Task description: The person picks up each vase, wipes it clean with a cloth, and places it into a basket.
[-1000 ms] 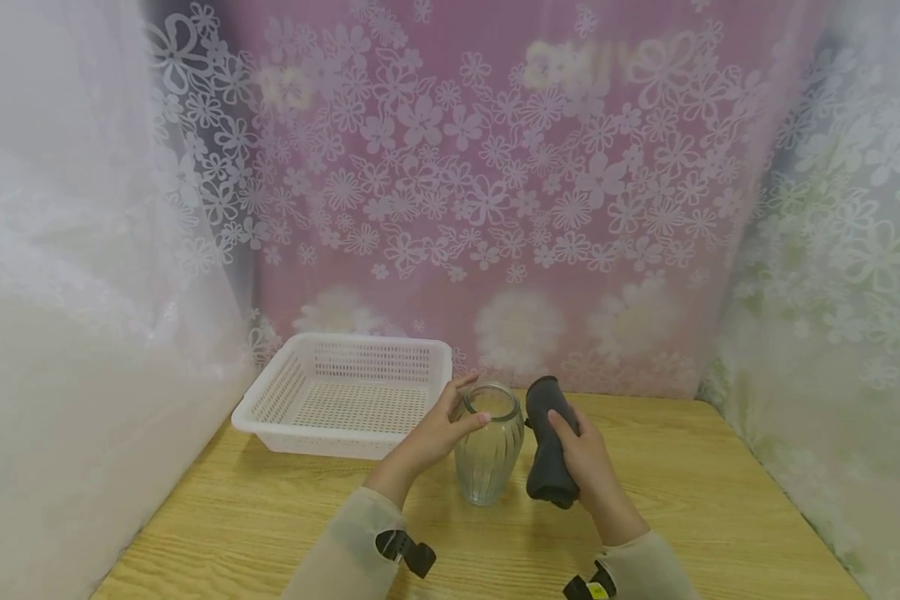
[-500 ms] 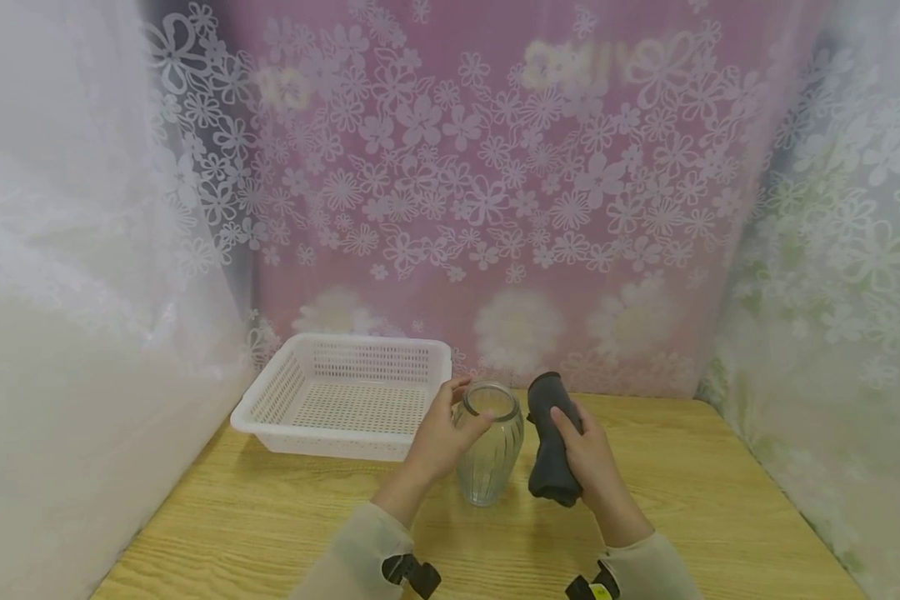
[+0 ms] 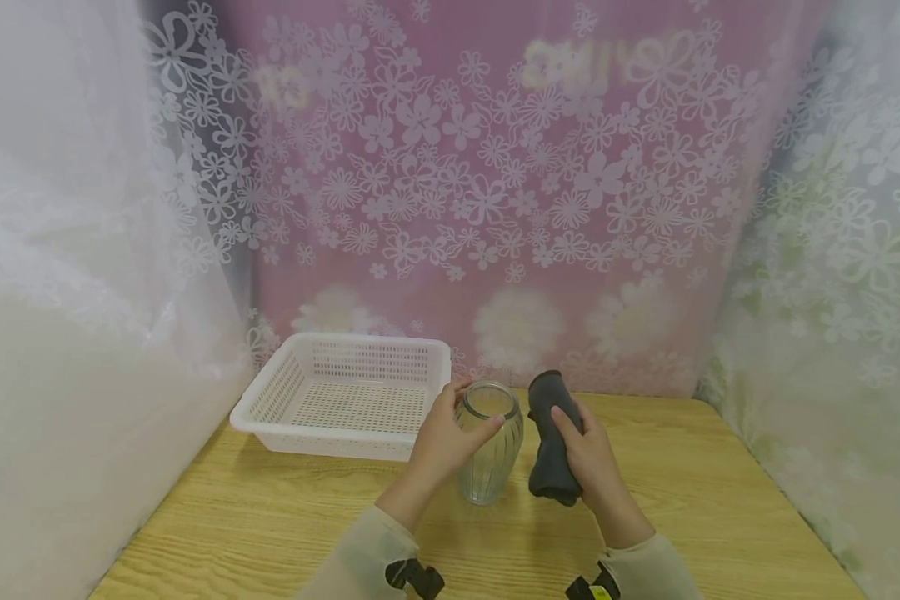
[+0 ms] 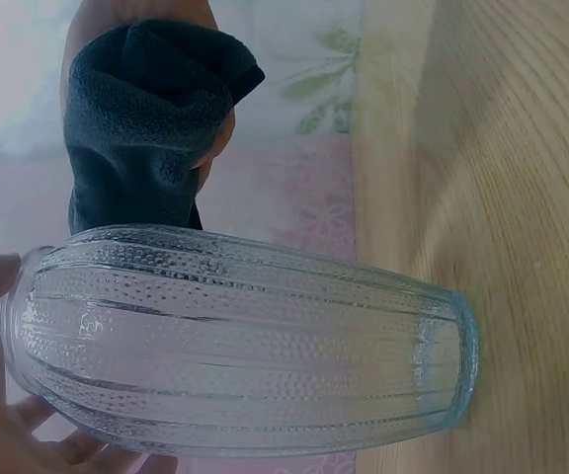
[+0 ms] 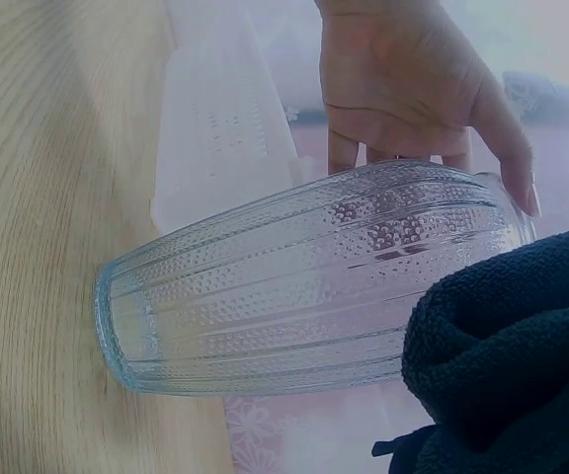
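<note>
A clear ribbed glass vase (image 3: pixel 487 467) stands upright on the wooden table. My left hand (image 3: pixel 444 437) holds it near the neck, thumb at the front of the rim and fingers round the far side. In the left wrist view the vase (image 4: pixel 255 346) shows a dotted texture between its ribs. To the right, my right hand (image 3: pixel 591 454) grips a rolled dark grey towel (image 3: pixel 551 475) above the table. The towel (image 5: pixel 512 336) looks fluffy and folded in the right wrist view, where it overlaps part of the vase in the picture.
A white perforated plastic basket (image 3: pixel 330 443) sits on the left of the table (image 3: pixel 705 500), close behind my left hand. Flower-patterned curtains (image 3: pixel 495 167) enclose the back and both sides.
My left hand has shifted slightly right round the vase's neck, its thumb sliding across the front of the rim. The towel has risen a little. The vase stays nearly in place.
</note>
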Demonstrator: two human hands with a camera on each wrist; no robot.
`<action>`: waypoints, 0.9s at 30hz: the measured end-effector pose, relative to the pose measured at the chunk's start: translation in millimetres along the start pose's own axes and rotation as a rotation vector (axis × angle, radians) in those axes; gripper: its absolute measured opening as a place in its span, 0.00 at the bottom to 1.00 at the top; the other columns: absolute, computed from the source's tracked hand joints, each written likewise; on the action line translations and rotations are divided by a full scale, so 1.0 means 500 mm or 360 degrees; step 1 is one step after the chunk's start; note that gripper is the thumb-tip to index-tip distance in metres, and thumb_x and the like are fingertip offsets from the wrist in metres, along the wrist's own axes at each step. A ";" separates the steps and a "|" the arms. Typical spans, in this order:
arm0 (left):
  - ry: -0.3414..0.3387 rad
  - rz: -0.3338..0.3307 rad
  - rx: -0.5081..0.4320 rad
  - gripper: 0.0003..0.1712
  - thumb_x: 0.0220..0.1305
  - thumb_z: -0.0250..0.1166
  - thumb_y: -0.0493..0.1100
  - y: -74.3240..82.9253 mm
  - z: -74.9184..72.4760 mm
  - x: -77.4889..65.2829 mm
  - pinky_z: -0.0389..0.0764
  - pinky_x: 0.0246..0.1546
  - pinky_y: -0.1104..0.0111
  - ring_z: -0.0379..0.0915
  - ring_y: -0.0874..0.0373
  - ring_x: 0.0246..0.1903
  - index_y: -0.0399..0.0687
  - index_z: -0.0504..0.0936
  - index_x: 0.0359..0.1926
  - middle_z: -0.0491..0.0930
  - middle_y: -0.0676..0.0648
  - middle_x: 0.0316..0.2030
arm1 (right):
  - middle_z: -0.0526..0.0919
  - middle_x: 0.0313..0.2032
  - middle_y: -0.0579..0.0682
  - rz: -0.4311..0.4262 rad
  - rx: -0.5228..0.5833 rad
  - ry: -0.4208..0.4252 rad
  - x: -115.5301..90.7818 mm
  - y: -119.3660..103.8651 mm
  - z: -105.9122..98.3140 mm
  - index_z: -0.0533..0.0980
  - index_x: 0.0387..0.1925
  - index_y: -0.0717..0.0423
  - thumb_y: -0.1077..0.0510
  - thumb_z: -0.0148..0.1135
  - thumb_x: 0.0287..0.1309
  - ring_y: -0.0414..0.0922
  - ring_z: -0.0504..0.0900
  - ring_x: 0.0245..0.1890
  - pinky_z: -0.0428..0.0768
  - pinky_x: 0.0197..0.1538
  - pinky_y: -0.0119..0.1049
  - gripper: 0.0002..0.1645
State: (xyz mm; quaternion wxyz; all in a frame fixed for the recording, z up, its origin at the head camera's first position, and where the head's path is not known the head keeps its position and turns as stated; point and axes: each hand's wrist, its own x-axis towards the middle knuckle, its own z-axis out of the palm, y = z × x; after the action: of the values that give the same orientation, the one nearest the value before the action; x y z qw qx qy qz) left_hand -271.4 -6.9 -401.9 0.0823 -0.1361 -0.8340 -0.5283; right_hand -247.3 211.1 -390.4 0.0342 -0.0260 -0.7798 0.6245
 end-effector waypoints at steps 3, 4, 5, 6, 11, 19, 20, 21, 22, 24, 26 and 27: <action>-0.0035 -0.0003 0.0008 0.49 0.58 0.66 0.72 -0.002 -0.006 0.003 0.71 0.61 0.43 0.65 0.44 0.67 0.60 0.61 0.75 0.67 0.45 0.70 | 0.61 0.70 0.67 -0.0010 -0.0004 0.0007 -0.001 -0.002 0.000 0.45 0.80 0.54 0.35 0.49 0.73 0.52 0.80 0.50 0.80 0.47 0.38 0.48; -0.0048 -0.0004 0.0009 0.49 0.58 0.66 0.72 -0.003 -0.008 0.005 0.71 0.61 0.43 0.65 0.44 0.68 0.61 0.61 0.75 0.67 0.45 0.70 | 0.61 0.70 0.66 -0.0015 -0.0012 0.0012 -0.001 -0.003 0.001 0.45 0.80 0.53 0.35 0.49 0.72 0.51 0.80 0.48 0.80 0.46 0.37 0.48; -0.0063 -0.0007 0.0006 0.49 0.58 0.66 0.72 -0.004 -0.010 0.006 0.71 0.61 0.43 0.64 0.44 0.68 0.62 0.61 0.75 0.67 0.45 0.70 | 0.61 0.70 0.66 -0.0017 -0.0017 0.0015 -0.002 -0.004 0.001 0.45 0.80 0.53 0.35 0.49 0.73 0.50 0.80 0.47 0.80 0.46 0.37 0.48; -0.0078 -0.0011 0.0007 0.49 0.58 0.66 0.72 -0.005 -0.012 0.007 0.70 0.61 0.42 0.64 0.43 0.68 0.62 0.61 0.75 0.67 0.45 0.70 | 0.62 0.70 0.66 -0.0021 -0.0022 0.0017 -0.003 -0.005 0.001 0.45 0.80 0.53 0.35 0.49 0.73 0.50 0.80 0.47 0.79 0.45 0.36 0.48; -0.0154 -0.0028 -0.0006 0.49 0.57 0.66 0.73 -0.009 -0.020 0.014 0.69 0.62 0.41 0.62 0.42 0.69 0.65 0.60 0.75 0.65 0.45 0.72 | 0.64 0.68 0.65 -0.0049 -0.0046 0.0036 -0.004 -0.005 0.003 0.47 0.80 0.53 0.36 0.50 0.73 0.49 0.80 0.45 0.79 0.44 0.35 0.46; -0.0259 -0.0034 -0.0052 0.48 0.60 0.66 0.70 -0.009 -0.034 0.023 0.64 0.65 0.41 0.57 0.42 0.72 0.65 0.58 0.76 0.60 0.41 0.74 | 0.69 0.64 0.65 -0.0204 -0.0071 0.0076 -0.003 0.004 0.020 0.52 0.78 0.54 0.40 0.51 0.74 0.52 0.80 0.46 0.79 0.44 0.35 0.41; -0.0269 -0.0039 -0.0054 0.48 0.60 0.66 0.70 -0.008 -0.035 0.023 0.63 0.66 0.41 0.57 0.42 0.72 0.65 0.58 0.76 0.59 0.41 0.74 | 0.69 0.64 0.65 -0.0228 -0.0087 0.0080 -0.003 0.005 0.022 0.53 0.78 0.55 0.41 0.51 0.74 0.52 0.80 0.46 0.79 0.44 0.36 0.41; -0.0280 -0.0042 -0.0057 0.48 0.60 0.66 0.70 -0.008 -0.037 0.024 0.63 0.66 0.41 0.56 0.43 0.72 0.66 0.58 0.76 0.59 0.41 0.74 | 0.70 0.64 0.65 -0.0254 -0.0099 0.0082 -0.004 0.005 0.025 0.53 0.78 0.55 0.41 0.51 0.75 0.53 0.80 0.47 0.79 0.45 0.37 0.40; -0.0290 -0.0041 -0.0056 0.48 0.60 0.66 0.70 -0.008 -0.038 0.024 0.63 0.66 0.41 0.56 0.43 0.72 0.66 0.58 0.76 0.59 0.41 0.74 | 0.70 0.63 0.65 -0.0282 -0.0111 0.0087 -0.005 0.004 0.027 0.53 0.77 0.55 0.42 0.51 0.75 0.54 0.80 0.48 0.79 0.47 0.39 0.40; -0.0306 -0.0031 -0.0050 0.48 0.60 0.66 0.70 -0.009 -0.040 0.025 0.62 0.66 0.41 0.56 0.43 0.73 0.66 0.58 0.76 0.58 0.41 0.74 | 0.69 0.64 0.65 -0.0355 -0.0143 0.0108 -0.005 0.002 0.031 0.54 0.77 0.55 0.43 0.50 0.75 0.57 0.79 0.51 0.79 0.49 0.44 0.39; -0.0326 -0.0020 -0.0047 0.48 0.61 0.66 0.70 -0.009 -0.043 0.027 0.62 0.67 0.41 0.55 0.43 0.73 0.66 0.58 0.76 0.58 0.41 0.75 | 0.68 0.65 0.65 -0.0430 -0.0199 0.0156 -0.005 0.000 0.035 0.55 0.77 0.55 0.44 0.50 0.76 0.58 0.78 0.52 0.78 0.50 0.47 0.38; -0.0335 -0.0013 -0.0049 0.47 0.61 0.66 0.69 -0.010 -0.044 0.027 0.62 0.67 0.41 0.55 0.43 0.73 0.66 0.58 0.76 0.58 0.41 0.75 | 0.68 0.65 0.64 -0.0479 -0.0208 0.0178 -0.005 -0.001 0.038 0.56 0.77 0.55 0.44 0.50 0.76 0.59 0.78 0.52 0.79 0.50 0.49 0.37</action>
State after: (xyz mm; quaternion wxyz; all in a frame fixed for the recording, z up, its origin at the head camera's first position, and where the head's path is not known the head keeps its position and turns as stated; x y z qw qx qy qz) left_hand -286.1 -26.7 -392.8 -0.0100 -0.1887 -0.8303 -0.5243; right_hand -246.5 192.3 -394.0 0.1688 0.0542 -0.8107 0.5579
